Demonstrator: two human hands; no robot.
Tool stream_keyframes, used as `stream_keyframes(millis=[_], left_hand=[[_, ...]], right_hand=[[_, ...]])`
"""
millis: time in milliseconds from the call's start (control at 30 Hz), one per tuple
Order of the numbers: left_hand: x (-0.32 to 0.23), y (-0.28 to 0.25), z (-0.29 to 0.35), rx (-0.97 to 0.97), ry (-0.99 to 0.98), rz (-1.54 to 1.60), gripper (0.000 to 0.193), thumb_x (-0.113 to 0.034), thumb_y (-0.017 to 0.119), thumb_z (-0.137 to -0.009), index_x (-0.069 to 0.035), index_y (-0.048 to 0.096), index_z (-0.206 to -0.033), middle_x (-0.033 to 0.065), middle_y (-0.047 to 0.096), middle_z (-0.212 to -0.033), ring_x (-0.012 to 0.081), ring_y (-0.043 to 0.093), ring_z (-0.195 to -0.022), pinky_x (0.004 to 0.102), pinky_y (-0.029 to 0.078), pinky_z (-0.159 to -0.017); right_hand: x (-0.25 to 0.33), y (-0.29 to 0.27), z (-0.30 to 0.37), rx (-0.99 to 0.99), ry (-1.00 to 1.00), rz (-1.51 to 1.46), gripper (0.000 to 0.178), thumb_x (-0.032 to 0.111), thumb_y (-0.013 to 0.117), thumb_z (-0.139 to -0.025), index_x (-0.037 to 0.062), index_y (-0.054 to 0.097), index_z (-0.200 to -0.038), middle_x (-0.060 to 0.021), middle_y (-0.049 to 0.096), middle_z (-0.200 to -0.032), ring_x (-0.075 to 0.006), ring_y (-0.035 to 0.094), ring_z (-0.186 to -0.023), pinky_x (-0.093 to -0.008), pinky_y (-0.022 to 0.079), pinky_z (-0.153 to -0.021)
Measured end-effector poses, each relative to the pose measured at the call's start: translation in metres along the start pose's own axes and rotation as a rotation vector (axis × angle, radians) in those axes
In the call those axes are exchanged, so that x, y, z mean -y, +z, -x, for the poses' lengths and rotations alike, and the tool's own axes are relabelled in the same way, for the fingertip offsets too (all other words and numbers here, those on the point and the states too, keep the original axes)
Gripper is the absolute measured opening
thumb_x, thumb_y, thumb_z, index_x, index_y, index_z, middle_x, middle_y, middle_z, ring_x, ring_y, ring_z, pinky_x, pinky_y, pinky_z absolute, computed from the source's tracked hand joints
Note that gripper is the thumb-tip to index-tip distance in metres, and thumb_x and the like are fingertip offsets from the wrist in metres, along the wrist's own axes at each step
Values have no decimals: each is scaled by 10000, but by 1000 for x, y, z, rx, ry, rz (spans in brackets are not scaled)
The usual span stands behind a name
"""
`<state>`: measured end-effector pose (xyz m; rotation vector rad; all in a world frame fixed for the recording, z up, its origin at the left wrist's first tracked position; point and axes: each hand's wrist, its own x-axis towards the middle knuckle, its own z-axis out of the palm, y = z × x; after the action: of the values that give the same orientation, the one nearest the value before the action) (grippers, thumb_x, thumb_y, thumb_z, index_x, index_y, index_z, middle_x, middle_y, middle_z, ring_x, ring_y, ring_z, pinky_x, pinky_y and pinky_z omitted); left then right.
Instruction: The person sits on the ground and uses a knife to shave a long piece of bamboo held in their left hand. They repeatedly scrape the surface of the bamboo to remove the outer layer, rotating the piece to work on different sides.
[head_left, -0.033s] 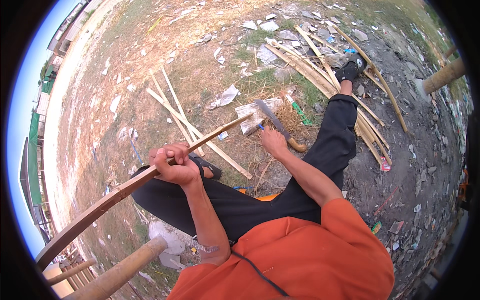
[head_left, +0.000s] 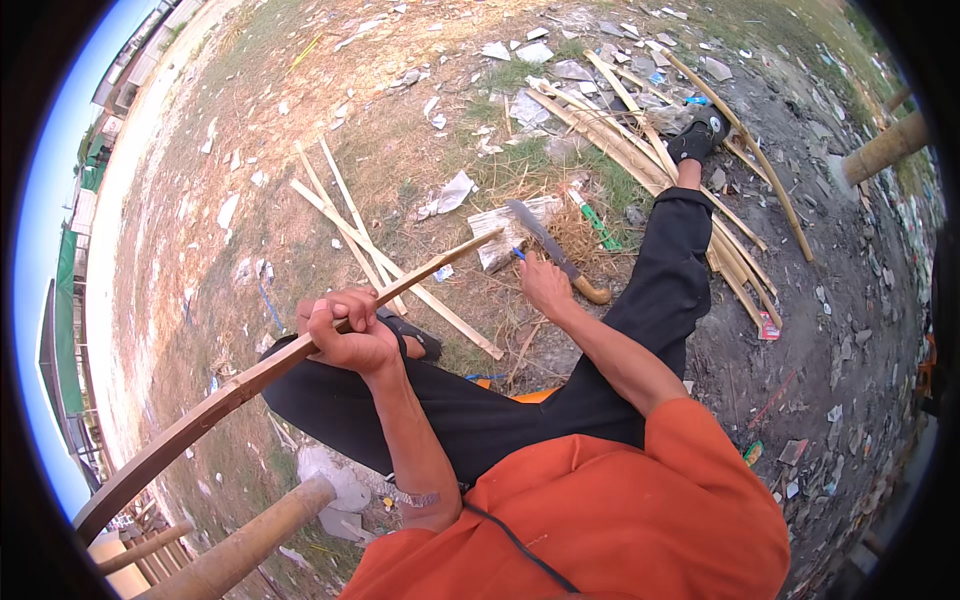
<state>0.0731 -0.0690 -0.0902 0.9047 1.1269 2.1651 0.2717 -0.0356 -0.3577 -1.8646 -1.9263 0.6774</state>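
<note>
My left hand is closed around a long split bamboo strip. The strip slants from the lower left up to the middle, where its pale tip ends by a wooden block. A machete with a curved wooden handle lies with its blade partly over that block. Just left of the handle, my right hand has its fingers closed, apart from the strip. A small blue tip pokes out of these fingers; the rest of that object is hidden.
Thin bamboo slats lie crossed at left, and a larger pile of slats lies by my right foot. A curved pole rests beyond it. A round post stands at lower left. Broken tile pieces litter the ground.
</note>
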Motion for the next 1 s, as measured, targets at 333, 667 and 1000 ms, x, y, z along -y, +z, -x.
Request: stream_keyframes(millis=[333, 667, 1000], left_hand=[[0, 5, 7, 105, -6, 16, 206, -203, 412, -823, -117, 349, -646, 2, 281, -430, 121, 263, -376, 323, 392, -522], [2, -5, 4, -9, 50, 34, 180, -176, 405, -819, -99, 368, -661, 21, 311, -411, 116, 256, -342, 308, 387, -447], [2, -5, 2, -205, 6, 24, 203, -200, 437, -822, -110, 371, -652, 7, 310, -427, 122, 280, -365, 304, 386, -487]], right_hand=[[0, 14, -15, 74, 77, -1, 262, 302, 383, -963, 45, 433, -977, -242, 603, -684, -458, 598, -651, -554, 460, -581], [41, 0, -6, 77, -109, -161, 237, 275, 414, -956, 38, 425, -946, -254, 558, -609, -461, 563, -581, -559, 440, -539], [7, 27, -18, 74, 133, -139, 230, 269, 411, -965, 42, 424, -1004, -272, 577, -658, -459, 594, -653, -535, 478, -577]])
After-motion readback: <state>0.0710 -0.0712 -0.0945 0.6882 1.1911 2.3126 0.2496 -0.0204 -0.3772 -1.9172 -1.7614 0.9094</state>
